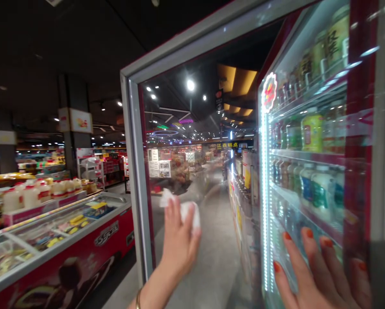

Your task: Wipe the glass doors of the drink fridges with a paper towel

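My left hand (178,240), with a bracelet at the wrist, presses a crumpled white wipe (192,214) against the glass of a cooler door (132,141). Its fingers lie over the wipe, slightly blurred; whether this is paper or cloth I cannot tell. At the lower right, my right hand (321,274) has its orange-nailed fingers spread. Nothing shows in it, and it is close to the glass in front of lit shelves; whether it touches I cannot tell. Bottled drinks (321,184) line those shelves, seen through or mirrored in the glass.
A red chest freezer (83,244) with packaged goods under its top stands at the left. White jugs with red caps (31,195) sit behind it. Further back are a dark pillar (73,150) and stocked displays. Grey floor (208,253) shows in the glass.
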Available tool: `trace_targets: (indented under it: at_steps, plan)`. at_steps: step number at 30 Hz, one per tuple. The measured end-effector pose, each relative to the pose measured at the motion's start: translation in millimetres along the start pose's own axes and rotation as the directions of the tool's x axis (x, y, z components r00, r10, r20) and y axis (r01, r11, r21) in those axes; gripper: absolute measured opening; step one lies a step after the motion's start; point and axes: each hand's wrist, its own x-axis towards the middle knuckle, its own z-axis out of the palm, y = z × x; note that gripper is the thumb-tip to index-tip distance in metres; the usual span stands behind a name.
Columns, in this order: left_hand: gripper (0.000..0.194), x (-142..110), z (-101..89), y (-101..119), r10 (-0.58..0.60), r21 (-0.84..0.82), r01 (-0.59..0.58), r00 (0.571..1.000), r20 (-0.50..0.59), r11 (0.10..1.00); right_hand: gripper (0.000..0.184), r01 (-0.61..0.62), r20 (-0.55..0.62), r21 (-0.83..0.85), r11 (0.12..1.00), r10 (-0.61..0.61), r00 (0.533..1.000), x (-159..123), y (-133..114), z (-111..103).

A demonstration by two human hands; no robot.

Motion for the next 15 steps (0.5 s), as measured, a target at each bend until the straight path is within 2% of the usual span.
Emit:
trace_targets:
  at_steps: [1, 2, 3, 4, 5, 6, 7, 8, 9, 10, 11, 12, 13, 14, 15]
  plan:
    - [0.080, 2, -1.9, 3, 0.196, -0.006, -0.196, 0.980, 0.036, 0.981, 0.075, 0.035, -0.010, -0.021, 0.999, -0.035, 0.999, -1, 3, 1]
    - [0.077, 5, -4.2, 4, 0.367, -0.011, -0.367, 0.928, 0.067, 0.930, 0.075, 0.056, -0.014, -0.040, 0.998, -0.057, 0.998, -1, 5, 1]
    - [0.075, 10, -6.9, 1, 0.468, -0.007, -0.469, 0.880, 0.083, 0.883, 0.076, 0.079, -0.009, -0.058, 0.995, -0.080, 0.997, -1, 6, 0]
    - [0.074, 18, -9.5, -4, 0.475, 0.012, -0.478, 0.876, 0.086, 0.878, 0.076, 0.101, 0.002, -0.075, 0.992, -0.101, 0.995, 0, 7, 0]
    - [0.076, 28, -11.9, -12, 0.392, 0.039, -0.396, 0.917, 0.079, 0.918, 0.077, 0.120, 0.018, -0.089, 0.989, -0.119, 0.993, 0, 7, -2]
    - [0.078, 39, -13.5, -20, 0.245, 0.057, -0.248, 0.968, 0.059, 0.967, 0.077, 0.126, 0.040, -0.096, 0.987, -0.122, 0.992, 1, 6, -3]
    - [0.080, 50, -14.0, -26, 0.078, 0.060, -0.079, 0.997, 0.027, 0.995, 0.077, 0.111, 0.056, -0.095, 0.989, -0.106, 0.993, 3, 4, -5]
    - [0.081, 57, -13.6, -28, -0.055, 0.049, 0.055, 0.998, 0.000, 0.997, 0.077, 0.092, 0.063, -0.089, 0.992, -0.087, 0.994, 4, 2, -7]
    - [0.082, 59, -12.3, -25, -0.112, 0.034, 0.112, 0.994, -0.009, 0.993, 0.077, 0.070, 0.067, -0.078, 0.994, -0.065, 0.996, 6, -1, -9]
    - [0.083, 57, -10.7, -17, -0.075, 0.022, 0.076, 0.997, -0.006, 0.997, 0.076, 0.047, 0.069, -0.064, 0.997, -0.043, 0.997, 7, -3, -10]
    - [0.085, 51, -9.2, -7, 0.056, 0.015, -0.056, 0.998, 0.007, 0.998, 0.075, 0.021, 0.071, -0.047, 0.999, -0.017, 0.997, 7, -5, -11]
    - [0.086, 44, -8.1, 4, 0.245, 0.008, -0.246, 0.969, 0.027, 0.969, 0.075, 0.009, 0.070, -0.034, 0.999, -0.006, 0.998, 8, -5, -12]
    - [0.085, 37, -8.0, 12, 0.427, -0.005, -0.428, 0.903, 0.052, 0.904, 0.074, 0.017, 0.070, -0.028, 0.999, -0.015, 0.997, 7, -5, -11]
    - [0.083, 34, -8.8, 16, 0.547, -0.019, -0.547, 0.834, 0.072, 0.837, 0.075, 0.038, 0.073, -0.028, 0.999, -0.035, 0.997, 7, -4, -11]
    - [0.080, 36, -10.5, 14, 0.581, -0.026, -0.581, 0.810, 0.084, 0.813, 0.076, 0.062, 0.079, -0.036, 0.997, -0.059, 0.995, 5, -1, -10]
